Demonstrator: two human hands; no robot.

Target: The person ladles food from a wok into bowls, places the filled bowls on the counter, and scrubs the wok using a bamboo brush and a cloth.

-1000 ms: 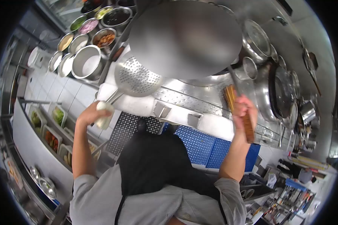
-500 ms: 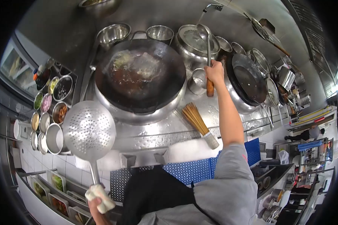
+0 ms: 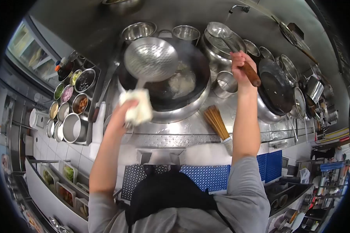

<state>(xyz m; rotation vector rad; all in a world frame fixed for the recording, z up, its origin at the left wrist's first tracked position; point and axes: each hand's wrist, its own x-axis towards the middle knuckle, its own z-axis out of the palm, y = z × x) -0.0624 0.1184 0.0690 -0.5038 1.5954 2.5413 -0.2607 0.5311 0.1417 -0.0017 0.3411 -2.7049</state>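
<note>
My left hand [image 3: 125, 112] is closed round a pale cloth [image 3: 138, 106] on the handle of a perforated strainer [image 3: 149, 58]. The strainer's round bowl hangs over the left part of a dark wok [image 3: 196, 83]. Pale, wet food [image 3: 182, 82] lies in the wok. My right hand [image 3: 242, 64] grips a ladle by its wooden handle [image 3: 250, 73]. The ladle's bowl [image 3: 219, 29] is above a lidded metal pot [image 3: 225, 43], below a tap [image 3: 239, 8]. A bamboo brush [image 3: 217, 122] lies on the steel counter beneath my right forearm.
Bowls of ingredients [image 3: 81, 103] stand at the left. Behind the wok are two metal bowls [image 3: 139, 32]. A small metal pot [image 3: 225, 84] is right of the wok, with a second dark wok [image 3: 276, 87] farther right. Food trays [image 3: 68, 173] sit lower left.
The strainer and my left hand have moved up and right, from beside the wok to over it. My right hand has shifted slightly right with the ladle, which is now tilted.
</note>
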